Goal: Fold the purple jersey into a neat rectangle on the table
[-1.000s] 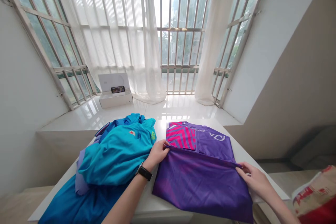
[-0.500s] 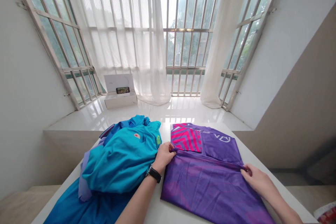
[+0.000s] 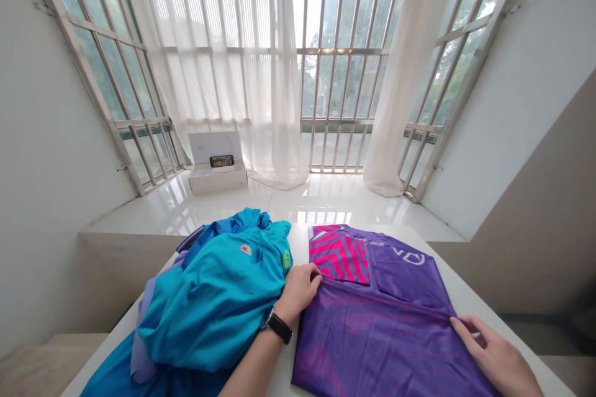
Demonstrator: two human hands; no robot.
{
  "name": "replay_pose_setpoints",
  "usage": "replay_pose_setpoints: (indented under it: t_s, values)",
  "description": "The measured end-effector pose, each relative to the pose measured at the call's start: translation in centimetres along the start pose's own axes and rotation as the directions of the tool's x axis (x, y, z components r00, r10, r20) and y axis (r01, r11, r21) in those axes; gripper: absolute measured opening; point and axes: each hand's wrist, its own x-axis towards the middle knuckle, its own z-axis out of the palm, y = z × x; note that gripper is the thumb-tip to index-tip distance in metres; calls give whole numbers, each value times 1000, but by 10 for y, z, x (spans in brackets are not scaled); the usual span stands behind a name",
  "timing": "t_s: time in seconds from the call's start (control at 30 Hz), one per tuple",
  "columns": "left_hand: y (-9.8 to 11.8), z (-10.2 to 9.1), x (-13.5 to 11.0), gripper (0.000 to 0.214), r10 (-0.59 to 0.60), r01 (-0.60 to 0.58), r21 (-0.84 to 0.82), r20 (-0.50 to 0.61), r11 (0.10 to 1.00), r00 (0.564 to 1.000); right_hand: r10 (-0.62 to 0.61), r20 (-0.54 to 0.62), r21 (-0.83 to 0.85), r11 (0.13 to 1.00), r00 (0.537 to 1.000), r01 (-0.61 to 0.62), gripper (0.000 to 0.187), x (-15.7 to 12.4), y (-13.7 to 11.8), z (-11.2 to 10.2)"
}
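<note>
Okay, purple jersey (image 3: 372, 338) lies long axis toward the window (image 3: 335, 62), between both hands; left hand (image 3: 298, 291) grip pinches one end of the fold (image 3: 386, 302), right hand (image 3: 491, 353) grip open at the other

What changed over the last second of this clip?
The purple shirt has settled flatter, still folded over. The right hand has opened and moved outward to the shirt's edge, while the left hand stays on the shirt. The teal jacket and white box stayed as they were.

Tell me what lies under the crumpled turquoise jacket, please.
Under the crumpled turquoise jacket, a deep blue garment and pale lilac fabric stick out at its edge; whatever lies further beneath is covered and cannot be seen.
</note>
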Motion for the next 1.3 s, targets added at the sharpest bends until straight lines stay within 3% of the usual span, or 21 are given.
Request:
replay_pose_setpoints:
  t_s: [0.17,0.37,0.53,0.73,1.03,1.17,1.3]
  values:
    - [4,-1,-4,20,1,-1,34,6,999,1000,5,-3,30,1000,1000,-5,53,1,8,1]
    - [6,2,-5,19,-1,1,74,1,997,1000,-84,-11,-7,996,996,84,54,8,-11,-2]
    - [5,6,-4,24,3,-3,85,4,996,1000,-58,99,-42,997,993,62,53,20,-15,-1]
    - [0,5,0,19,-25,25,7,9,1000,1000,-139,65,141,982,988,129,48,26,6,2]
    - [-2,4,4,17,-3,3,-139,2,990,1000,-66,161,473,881,985,-18,38,20,1,-14]
    - [-4,4,5,18,-3,2,-177,-6,984,1000,-91,127,495,868,988,16,36,19,4,-12]
    - [-4,2,5,16,-19,15,-177,-18,984,1000,-117,71,411,908,991,78,37,14,0,-7]
